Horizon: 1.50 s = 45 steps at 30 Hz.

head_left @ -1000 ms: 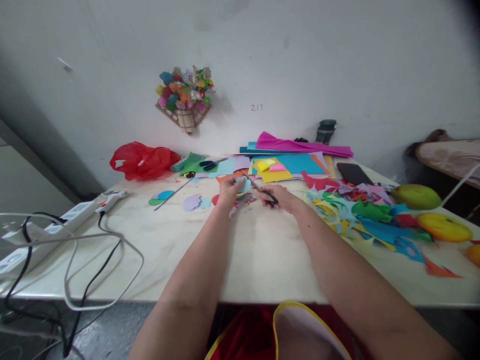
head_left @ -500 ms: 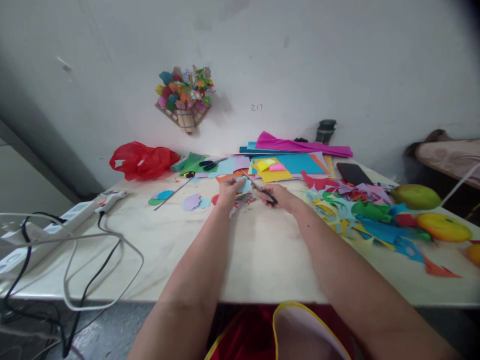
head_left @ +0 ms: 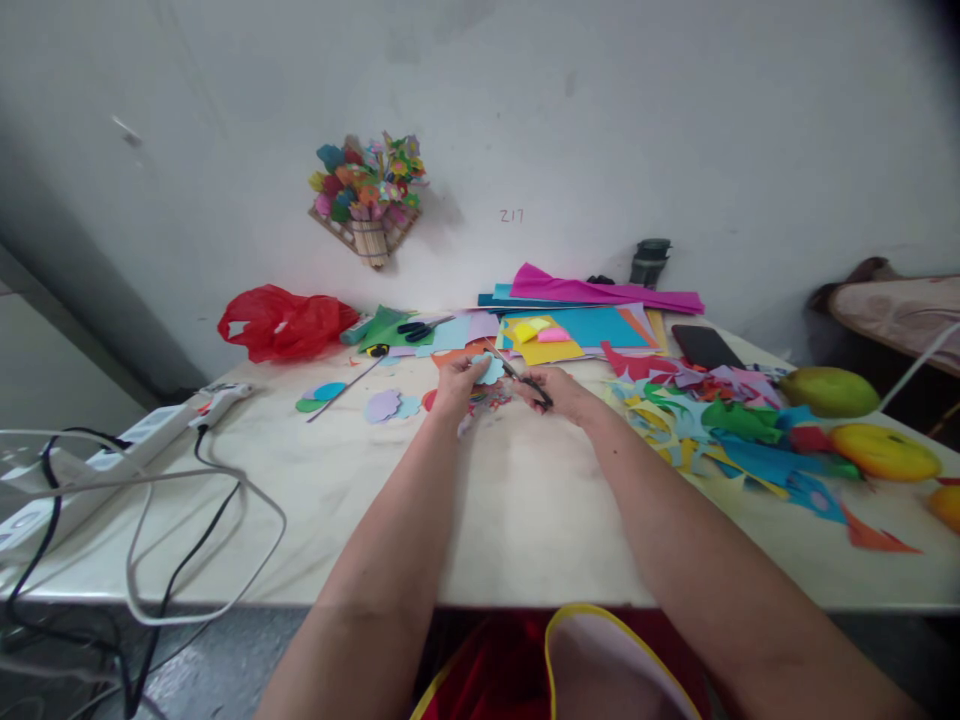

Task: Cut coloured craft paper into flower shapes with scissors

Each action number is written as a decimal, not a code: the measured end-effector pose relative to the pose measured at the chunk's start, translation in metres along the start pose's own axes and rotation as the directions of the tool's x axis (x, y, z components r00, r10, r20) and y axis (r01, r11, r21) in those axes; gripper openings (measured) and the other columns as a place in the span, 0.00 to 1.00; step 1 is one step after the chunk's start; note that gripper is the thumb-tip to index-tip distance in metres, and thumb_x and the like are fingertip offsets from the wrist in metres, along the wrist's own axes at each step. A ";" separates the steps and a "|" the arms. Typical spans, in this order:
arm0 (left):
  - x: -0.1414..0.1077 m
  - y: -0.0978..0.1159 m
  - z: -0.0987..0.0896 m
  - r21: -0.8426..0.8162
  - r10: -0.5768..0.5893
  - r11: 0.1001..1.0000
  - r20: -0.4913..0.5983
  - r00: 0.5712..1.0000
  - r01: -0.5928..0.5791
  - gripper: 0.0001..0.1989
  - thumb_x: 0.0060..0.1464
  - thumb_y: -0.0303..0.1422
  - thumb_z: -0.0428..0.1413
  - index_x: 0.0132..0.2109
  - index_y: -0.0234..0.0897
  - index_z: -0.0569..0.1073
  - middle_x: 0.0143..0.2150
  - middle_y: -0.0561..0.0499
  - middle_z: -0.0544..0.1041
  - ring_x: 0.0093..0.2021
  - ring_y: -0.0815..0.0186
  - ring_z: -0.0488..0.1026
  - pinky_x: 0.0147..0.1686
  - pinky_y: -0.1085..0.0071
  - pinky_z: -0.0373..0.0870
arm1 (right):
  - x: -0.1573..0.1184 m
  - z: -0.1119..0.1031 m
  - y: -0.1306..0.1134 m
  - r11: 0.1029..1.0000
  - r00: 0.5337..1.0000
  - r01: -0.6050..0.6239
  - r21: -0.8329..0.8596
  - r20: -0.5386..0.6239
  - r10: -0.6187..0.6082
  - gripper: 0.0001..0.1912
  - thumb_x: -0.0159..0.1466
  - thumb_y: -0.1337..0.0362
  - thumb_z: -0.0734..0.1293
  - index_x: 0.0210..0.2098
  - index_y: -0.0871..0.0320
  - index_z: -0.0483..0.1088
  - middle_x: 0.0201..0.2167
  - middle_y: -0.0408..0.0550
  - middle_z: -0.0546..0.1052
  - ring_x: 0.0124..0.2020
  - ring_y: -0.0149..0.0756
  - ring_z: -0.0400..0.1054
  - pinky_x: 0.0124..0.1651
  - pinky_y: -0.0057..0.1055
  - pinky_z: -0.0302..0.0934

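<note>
Between its thumb and fingers my left hand [head_left: 459, 383] pinches a light blue scalloped paper piece [head_left: 491, 370]. My right hand [head_left: 553, 387] is closed around the handles of black scissors [head_left: 537, 392], whose blades point up and left at the right edge of the blue paper. Small coloured paper bits [head_left: 480, 408] lie beneath both hands. To the left rest a lilac scalloped cutout [head_left: 382, 405] and a light blue one [head_left: 408, 406], partly overlapping.
Coloured sheets [head_left: 600, 328] lie at the back, with a second pair of scissors [head_left: 414, 330] left of them. Paper scraps [head_left: 739, 420], a phone [head_left: 706, 346] and mangoes [head_left: 831, 392] are at right. A red bag [head_left: 285, 322], power strips [head_left: 112, 450] and cables are at left.
The light blue paper has turned slightly in my left hand and more of its scalloped outline shows. The hands and scissors have hardly moved.
</note>
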<state>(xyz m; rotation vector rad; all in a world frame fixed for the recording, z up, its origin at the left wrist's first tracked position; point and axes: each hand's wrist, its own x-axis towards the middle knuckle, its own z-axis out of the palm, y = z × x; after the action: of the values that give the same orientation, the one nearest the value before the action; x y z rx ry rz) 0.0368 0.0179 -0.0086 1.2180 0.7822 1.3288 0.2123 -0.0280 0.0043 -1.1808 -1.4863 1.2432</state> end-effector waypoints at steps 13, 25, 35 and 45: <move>0.002 -0.003 0.003 0.069 -0.006 0.998 0.136 0.991 -0.004 0.23 0.38 0.47 0.67 0.31 0.33 0.71 0.26 0.50 0.77 0.24 0.68 0.74 0.27 0.72 0.72 | 0.002 -0.002 -0.002 0.997 0.980 0.051 0.062 -0.197 -0.038 0.17 0.45 0.66 0.77 0.32 0.59 0.69 0.18 0.39 0.71 0.16 0.26 0.61 0.21 0.25 0.56; -0.010 0.010 0.014 0.149 -0.023 0.989 0.295 0.955 -0.022 0.20 0.39 0.45 0.67 0.29 0.33 0.72 0.23 0.49 0.76 0.22 0.69 0.71 0.23 0.74 0.65 | 0.004 -0.006 -0.003 0.975 0.972 0.112 0.190 -0.223 -0.068 0.18 0.47 0.70 0.75 0.35 0.59 0.66 0.16 0.37 0.69 0.17 0.28 0.64 0.21 0.25 0.56; -0.010 0.008 0.015 0.199 -0.037 0.980 0.244 0.969 -0.013 0.22 0.39 0.46 0.67 0.31 0.33 0.71 0.23 0.50 0.76 0.23 0.68 0.72 0.24 0.74 0.68 | 0.002 -0.005 -0.003 0.975 0.969 0.138 0.176 -0.229 -0.096 0.20 0.45 0.70 0.75 0.35 0.59 0.66 0.14 0.36 0.70 0.17 0.28 0.64 0.23 0.24 0.59; -0.014 0.011 0.013 0.217 -0.132 0.974 0.341 0.931 0.058 0.18 0.39 0.41 0.67 0.32 0.30 0.74 0.25 0.48 0.77 0.21 0.70 0.71 0.22 0.76 0.65 | 0.000 0.000 -0.008 0.968 0.960 0.203 0.149 -0.222 -0.167 0.18 0.44 0.72 0.71 0.34 0.58 0.66 0.15 0.35 0.70 0.17 0.28 0.63 0.22 0.24 0.57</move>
<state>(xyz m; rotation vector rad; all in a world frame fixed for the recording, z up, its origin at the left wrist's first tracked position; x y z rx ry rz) 0.0438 0.0003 0.0019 1.5110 0.7172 0.9279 0.2111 -0.0282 0.0125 -1.0002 -1.2775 1.0614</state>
